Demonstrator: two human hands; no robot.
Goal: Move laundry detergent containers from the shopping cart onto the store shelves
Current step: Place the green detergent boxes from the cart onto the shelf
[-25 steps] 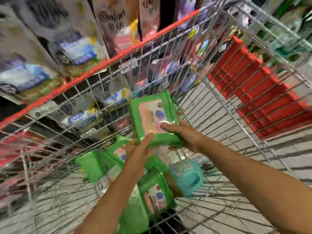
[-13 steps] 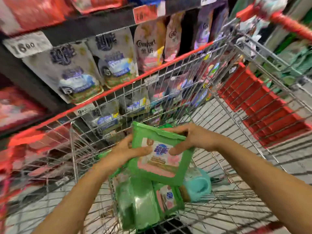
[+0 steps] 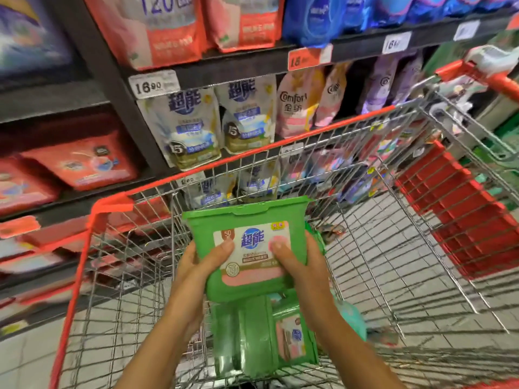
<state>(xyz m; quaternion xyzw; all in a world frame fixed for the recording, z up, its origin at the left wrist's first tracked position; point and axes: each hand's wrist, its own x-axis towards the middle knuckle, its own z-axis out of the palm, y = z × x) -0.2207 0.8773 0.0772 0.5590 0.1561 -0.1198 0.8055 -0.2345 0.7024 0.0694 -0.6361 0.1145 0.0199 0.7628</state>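
Observation:
A green detergent container (image 3: 247, 217) with a pink and white label is held upright above the wire shopping cart (image 3: 421, 276). My left hand (image 3: 196, 270) grips its lower left side, thumb on the label. Gripping the lower right side is my right hand (image 3: 300, 262), its thumb also on the label. Below, on the cart floor, lie more green containers (image 3: 252, 338) and a teal container (image 3: 351, 318), partly hidden by my arms.
Store shelves (image 3: 247, 67) stand just beyond the cart, with white detergent pouches (image 3: 191, 130), pink and purple pouches (image 3: 297, 108), red bags (image 3: 84, 164) at left and price tags. The cart's red rim (image 3: 252, 153) runs in front; its red child seat flap (image 3: 463, 214) is at right.
Both hands raised the green container higher out of the cart and turned it upright, label facing me. The view tilted up toward the shelves.

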